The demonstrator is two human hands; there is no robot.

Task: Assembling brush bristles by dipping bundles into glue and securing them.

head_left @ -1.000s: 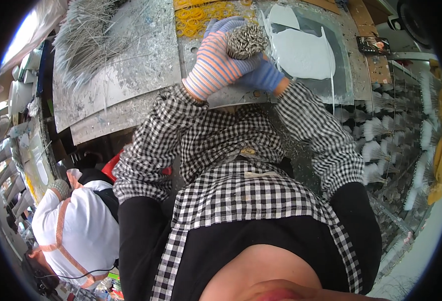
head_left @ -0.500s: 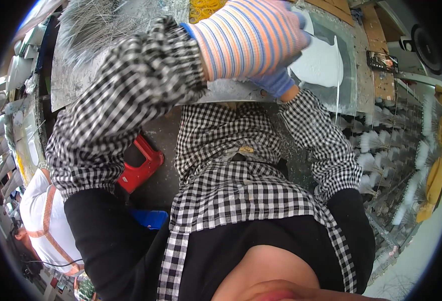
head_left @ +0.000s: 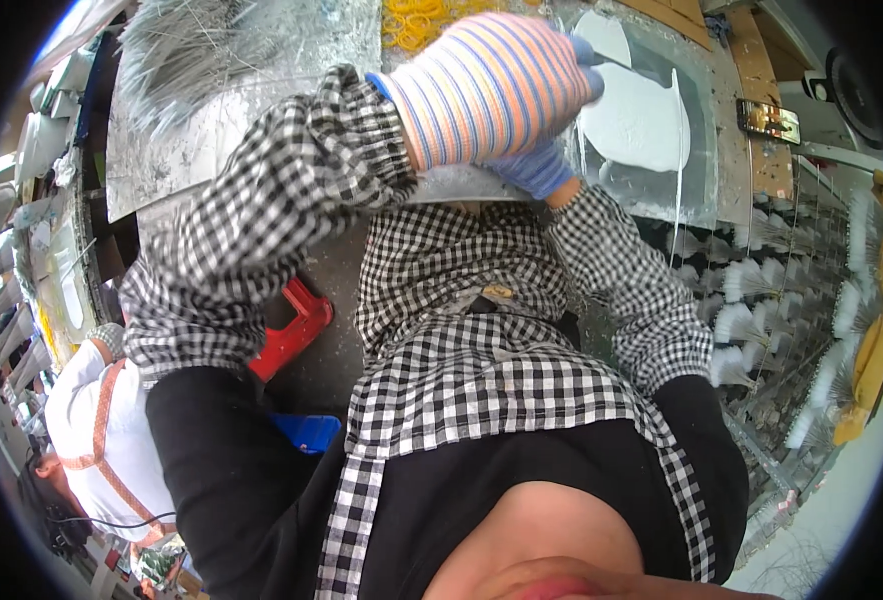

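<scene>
My left hand (head_left: 506, 90), in a striped orange, white and blue glove, reaches across the table's near part with its fingers bent closed. A thin dark strand or sliver (head_left: 621, 62) juts from its fingertips, over a white paste (head_left: 636, 130) spread on a grey plate (head_left: 696, 185). What the fingers hold is too blurred to name. Under and just to the right of it is my right hand (head_left: 536, 168) in a blue glove, close to the table edge. The left hand covers its fingers. A white drip of paste hangs off the plate's front edge.
Grey bristle strands (head_left: 176, 60) lie at the table's left, yellow rubber bands (head_left: 411, 25) at the back. A phone (head_left: 769, 121) sits on the right. White tufted brushes (head_left: 746, 320) fill a rack at right. A red stool (head_left: 306, 325) and another person (head_left: 106, 430) are at left.
My left hand has shifted slightly left and down, and a thin dark strand now shows at its fingertips. My right hand has drawn a little to the left.
</scene>
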